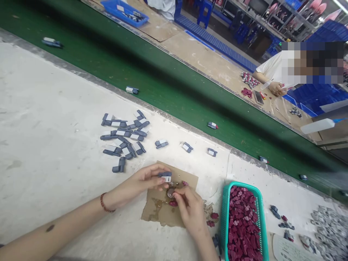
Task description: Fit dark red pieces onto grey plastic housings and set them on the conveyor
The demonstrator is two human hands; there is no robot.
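A: Clip (pixel 165 176), grey-blue body with a white label face, sits pinched between the fingertips of the left hand (pixel 141 181), just above a piece of cardboard (pixel 159 214) lying flat on the white worktop (pixel 49 145)

B: Confirm the other hand

A: Right hand (pixel 190 210) rests over the cardboard, fingers curled together on a small round metal part (pixel 170 193); whether that part is gripped or only touched cannot be told. Both hands are close together, nearly meeting

B: Containers?

A: One teal basket (pixel 225 214), just right of the cardboard, filled with small dark red pieces (pixel 241 221). A few of the same red pieces lie loose beside the right hand. A blue tray (pixel 108 7) holding small parts stands on the far bench

B: Surrounding stock?

A: A heap of matching grey-blue clips (pixel 125 139) lies beyond the left hand, with single ones spaced toward the green belt (pixel 163 72), which carries several more

B: Arm pose?

A: Left forearm enters from the lower left, a red bracelet (pixel 103 203) at the wrist; right wrist enters from the bottom edge
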